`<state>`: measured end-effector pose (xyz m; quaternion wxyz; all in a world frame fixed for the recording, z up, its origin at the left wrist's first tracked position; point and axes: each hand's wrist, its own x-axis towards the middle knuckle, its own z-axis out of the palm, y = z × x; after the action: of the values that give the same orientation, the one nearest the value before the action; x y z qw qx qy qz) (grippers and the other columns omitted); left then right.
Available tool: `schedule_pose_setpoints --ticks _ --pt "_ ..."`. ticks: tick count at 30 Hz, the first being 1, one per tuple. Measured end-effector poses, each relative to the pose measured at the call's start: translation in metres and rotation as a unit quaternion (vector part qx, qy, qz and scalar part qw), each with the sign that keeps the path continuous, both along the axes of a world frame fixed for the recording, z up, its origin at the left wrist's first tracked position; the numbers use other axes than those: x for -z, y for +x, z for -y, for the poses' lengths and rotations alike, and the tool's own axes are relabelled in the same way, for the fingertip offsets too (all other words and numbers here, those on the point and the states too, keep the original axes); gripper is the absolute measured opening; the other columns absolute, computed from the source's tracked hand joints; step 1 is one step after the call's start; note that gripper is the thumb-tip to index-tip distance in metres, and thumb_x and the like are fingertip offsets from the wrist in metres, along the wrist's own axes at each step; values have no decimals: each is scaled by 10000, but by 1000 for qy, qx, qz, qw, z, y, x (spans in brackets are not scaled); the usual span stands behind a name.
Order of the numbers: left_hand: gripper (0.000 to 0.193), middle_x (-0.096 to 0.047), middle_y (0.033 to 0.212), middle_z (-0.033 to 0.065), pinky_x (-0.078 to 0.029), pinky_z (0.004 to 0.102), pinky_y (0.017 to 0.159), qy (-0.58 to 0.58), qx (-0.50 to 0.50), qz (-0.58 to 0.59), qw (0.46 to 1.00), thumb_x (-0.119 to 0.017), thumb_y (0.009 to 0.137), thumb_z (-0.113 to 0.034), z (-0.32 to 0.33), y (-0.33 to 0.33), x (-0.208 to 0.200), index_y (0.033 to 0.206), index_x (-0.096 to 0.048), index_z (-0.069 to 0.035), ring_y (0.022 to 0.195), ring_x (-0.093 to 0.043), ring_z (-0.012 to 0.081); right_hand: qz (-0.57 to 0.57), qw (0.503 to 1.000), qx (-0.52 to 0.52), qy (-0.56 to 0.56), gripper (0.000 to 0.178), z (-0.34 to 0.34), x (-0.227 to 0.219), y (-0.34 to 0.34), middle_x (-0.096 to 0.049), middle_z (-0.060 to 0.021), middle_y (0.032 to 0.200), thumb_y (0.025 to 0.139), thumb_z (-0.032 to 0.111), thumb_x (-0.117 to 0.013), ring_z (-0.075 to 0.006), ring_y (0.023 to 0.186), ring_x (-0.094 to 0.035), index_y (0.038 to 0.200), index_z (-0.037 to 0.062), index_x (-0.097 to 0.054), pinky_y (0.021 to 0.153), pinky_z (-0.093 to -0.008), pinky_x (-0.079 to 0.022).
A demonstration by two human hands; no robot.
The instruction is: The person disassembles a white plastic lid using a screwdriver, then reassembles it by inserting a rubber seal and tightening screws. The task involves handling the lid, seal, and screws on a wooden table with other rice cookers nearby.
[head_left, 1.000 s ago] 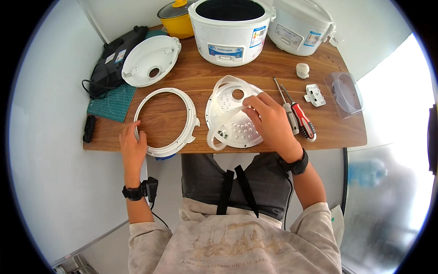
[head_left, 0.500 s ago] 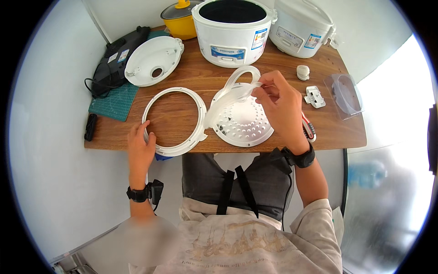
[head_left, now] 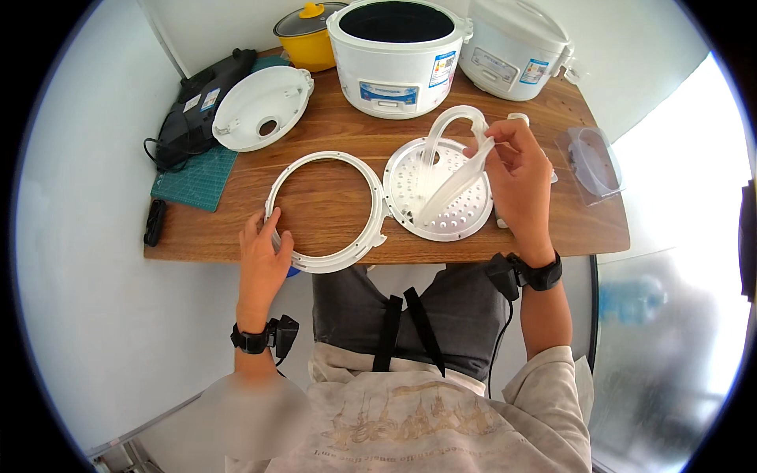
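Observation:
My left hand grips the near left edge of a white plastic ring lying at the table's front edge, thumb inside and fingers over the rim. My right hand pinches a translucent, soft sealing ring between thumb and fingertips. The seal bends into a loop, its lower part hanging over a round silver plate with many small holes or bumps. This plate lies flat just right of the white ring, their edges close together or touching. Small dark bits show at the plate's near left.
Behind stand an open white rice cooker, a closed one and a yellow pot. At left are a white lid shell, a black appliance, a green cutting mat and a black object. A clear plastic piece lies right.
The white ring, with my left hand on it, has shifted right. The plate has also moved right. My right hand has carried the seal to the right, now covering small parts there.

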<state>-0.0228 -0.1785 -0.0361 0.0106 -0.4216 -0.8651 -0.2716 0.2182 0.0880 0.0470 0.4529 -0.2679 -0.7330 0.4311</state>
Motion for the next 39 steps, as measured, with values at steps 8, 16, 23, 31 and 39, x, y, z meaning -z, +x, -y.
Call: schedule_pose_setpoints --ticks 8,16,23,31,39 --pt "436 -580 1305 193 -463 417 1004 4 -19 6 1000 -616 845 -90 -7 -9 -2 1266 -648 16 1166 -571 361 -17 999 8 -27 97 -6 -4 16 -679 -90 945 973 38 -626 -175 888 -741 1023 -4 -554 695 -242 -589" --pt "453 -608 1235 148 -503 326 815 33 -29 20 999 -608 830 -53 -2 -23 -6 1279 -645 -4 904 -608 239 -61 997 -4 -41 98 -1 -8 27 -668 -93 964 974 27 -625 -182 880 -737 1026 -5 -549 681 -252 -602" --pt "468 -588 1265 150 -508 328 784 10 32 23 999 -605 823 -40 -24 1 -26 1288 -640 -4 833 -600 224 -97 995 3 -36 87 10 -26 43 -633 -88 981 966 -63 -577 -202 930 -731 1030 -20 -537 704 -264 -606" --pt "472 -562 1314 206 -481 406 951 1 93 61 994 -619 826 -94 -84 40 -27 1284 -635 19 1084 -599 357 -105 994 -2 -9 149 30 -38 60 -630 -81 1007 922 -112 -601 -230 955 -732 1026 -20 -548 694 -259 -603" --pt "463 -547 1325 213 -462 464 998 20 108 27 994 -637 813 -85 -107 44 -7 1265 -645 16 1174 -543 409 -76 995 -40 44 224 45 -39 63 -666 -105 1065 874 -143 -629 -214 1004 -721 1075 -46 -598 794 -273 -594"
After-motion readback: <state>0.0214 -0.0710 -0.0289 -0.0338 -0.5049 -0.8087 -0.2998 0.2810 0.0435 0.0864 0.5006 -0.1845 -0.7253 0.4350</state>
